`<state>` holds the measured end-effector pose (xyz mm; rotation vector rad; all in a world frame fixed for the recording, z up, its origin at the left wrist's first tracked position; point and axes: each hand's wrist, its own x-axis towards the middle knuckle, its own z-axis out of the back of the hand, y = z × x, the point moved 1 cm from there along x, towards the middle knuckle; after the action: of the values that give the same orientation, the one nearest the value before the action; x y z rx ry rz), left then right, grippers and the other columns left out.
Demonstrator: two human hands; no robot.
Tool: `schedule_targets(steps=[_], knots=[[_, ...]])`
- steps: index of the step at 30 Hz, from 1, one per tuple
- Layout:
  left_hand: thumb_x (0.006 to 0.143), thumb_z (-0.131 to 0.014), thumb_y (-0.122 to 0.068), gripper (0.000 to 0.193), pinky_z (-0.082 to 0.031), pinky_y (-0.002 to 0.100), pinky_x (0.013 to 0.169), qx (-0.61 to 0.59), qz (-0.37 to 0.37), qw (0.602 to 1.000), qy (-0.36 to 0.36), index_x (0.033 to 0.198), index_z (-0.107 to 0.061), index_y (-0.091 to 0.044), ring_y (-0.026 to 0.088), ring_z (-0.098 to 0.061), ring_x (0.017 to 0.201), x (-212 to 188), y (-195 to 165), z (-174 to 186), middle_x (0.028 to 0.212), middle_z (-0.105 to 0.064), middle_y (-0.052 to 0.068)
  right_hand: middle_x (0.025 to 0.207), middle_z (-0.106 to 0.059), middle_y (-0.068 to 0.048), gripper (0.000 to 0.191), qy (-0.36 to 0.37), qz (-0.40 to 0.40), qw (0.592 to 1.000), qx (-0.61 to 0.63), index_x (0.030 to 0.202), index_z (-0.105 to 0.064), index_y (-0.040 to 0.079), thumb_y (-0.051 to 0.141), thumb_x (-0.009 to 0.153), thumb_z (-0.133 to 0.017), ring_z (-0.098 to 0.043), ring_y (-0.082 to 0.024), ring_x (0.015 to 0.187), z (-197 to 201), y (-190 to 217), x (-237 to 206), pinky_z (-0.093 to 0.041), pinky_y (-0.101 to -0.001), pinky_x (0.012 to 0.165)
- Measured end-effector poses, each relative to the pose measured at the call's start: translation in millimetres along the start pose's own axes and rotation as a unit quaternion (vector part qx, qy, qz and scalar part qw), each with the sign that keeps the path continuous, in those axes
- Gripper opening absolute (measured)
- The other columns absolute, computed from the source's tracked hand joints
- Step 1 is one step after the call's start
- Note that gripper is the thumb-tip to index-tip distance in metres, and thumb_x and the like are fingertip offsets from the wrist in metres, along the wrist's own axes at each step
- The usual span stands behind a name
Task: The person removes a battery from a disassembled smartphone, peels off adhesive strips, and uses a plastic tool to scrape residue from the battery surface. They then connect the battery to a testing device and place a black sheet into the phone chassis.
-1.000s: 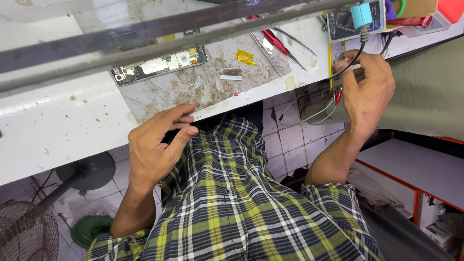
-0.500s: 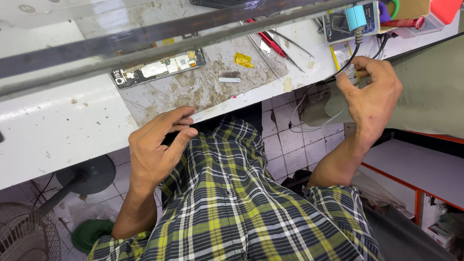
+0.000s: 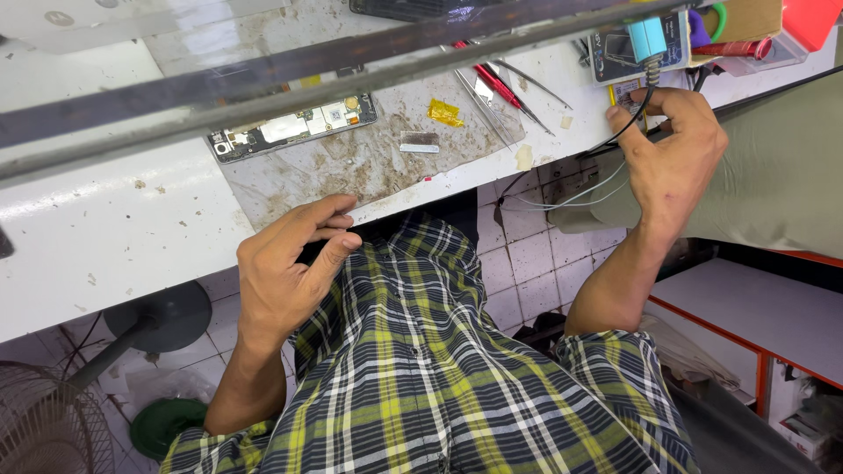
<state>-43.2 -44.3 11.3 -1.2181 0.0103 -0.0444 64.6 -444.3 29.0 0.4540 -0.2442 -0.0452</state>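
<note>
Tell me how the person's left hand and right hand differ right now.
The left hand is at the near edge of the white bench, fingers curled, holding nothing visible. The right hand is raised higher at the bench's far right, fingers pinching a black cable under a blue plug. Both are bare, backs to the camera.

Left hand [image 3: 285, 272] loosely curled, right hand [image 3: 672, 158] pinching.

Glossy white worktop [image 3: 105, 237] – grimy, matt mat [image 3: 369, 167].
</note>
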Motion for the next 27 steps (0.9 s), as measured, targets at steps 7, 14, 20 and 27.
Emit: schedule_targets(steps=[7,14,20,27], knots=[[0.095,-0.075,-0.031,0.04,-0.063,0.029,0.083,-0.001,-0.005,1.0,0.0,0.124,-0.072,-0.004,0.019,-0.078,0.1,1,0,0,0.112,-0.078,0.013,0.112,-0.071,-0.012,0.027,-0.011,0.047,0.998,0.034,0.113,-0.075,-0.002,0.012,0.097,-0.091,-0.066,-0.023,0.097,5,-8,-2,-0.054,-0.0346,0.083],[0.095,-0.075,-0.03,0.04,-0.063,0.029,0.083,-0.005,-0.001,1.0,-0.001,0.124,-0.072,-0.004,0.019,-0.078,0.1,0,0,1,0.112,-0.078,0.013,0.115,-0.069,-0.009,0.022,-0.056,0.02,0.993,0.103,0.12,-0.072,0.0,0.007,0.102,-0.083,-0.068,-0.018,0.093,11,1,-5,-0.056,-0.0292,0.082],[0.096,-0.076,-0.026,0.038,-0.063,0.029,0.085,-0.016,-0.002,1.0,-0.002,0.125,-0.071,-0.003,0.019,-0.077,0.101,0,-1,-1,0.113,-0.077,0.014,0.141,-0.045,-0.008,0.057,-0.087,0.132,0.967,0.201,0.138,-0.051,0.0,-0.005,0.089,-0.081,-0.066,-0.016,0.105,24,15,12,-0.059,-0.0271,0.087],[0.094,-0.077,-0.024,0.036,-0.062,0.029,0.083,-0.008,0.013,1.0,-0.009,0.125,-0.072,-0.005,0.018,-0.078,0.099,0,-4,-1,0.108,-0.077,0.013,0.115,-0.052,-0.009,0.043,-0.133,0.175,0.966,0.135,0.112,-0.063,-0.003,-0.008,0.084,-0.096,-0.062,-0.018,0.081,-6,-8,47,-0.047,-0.0288,0.065]])
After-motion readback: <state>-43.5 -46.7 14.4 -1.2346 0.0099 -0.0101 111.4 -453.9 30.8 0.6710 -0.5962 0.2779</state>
